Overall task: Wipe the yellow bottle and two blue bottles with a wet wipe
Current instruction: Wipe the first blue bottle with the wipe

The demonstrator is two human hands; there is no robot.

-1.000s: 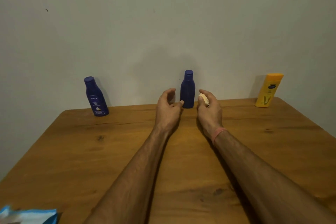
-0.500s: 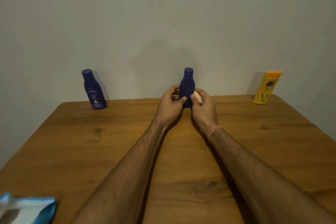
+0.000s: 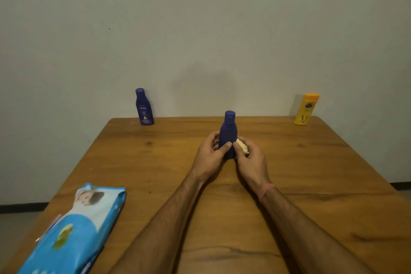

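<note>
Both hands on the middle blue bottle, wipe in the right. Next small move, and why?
Probably rub the wipe along the bottle side. The left hand grips the bottle upright over the table, and the right hand pinches the wad against its lower right side, so contact looks made.

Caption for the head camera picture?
Left hand holds a blue bottle while right hand presses a wet wipe against it.

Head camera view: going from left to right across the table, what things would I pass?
Wet wipe pack → far blue bottle → left hand → held blue bottle → crumpled wipe → right hand → yellow bottle.
</note>
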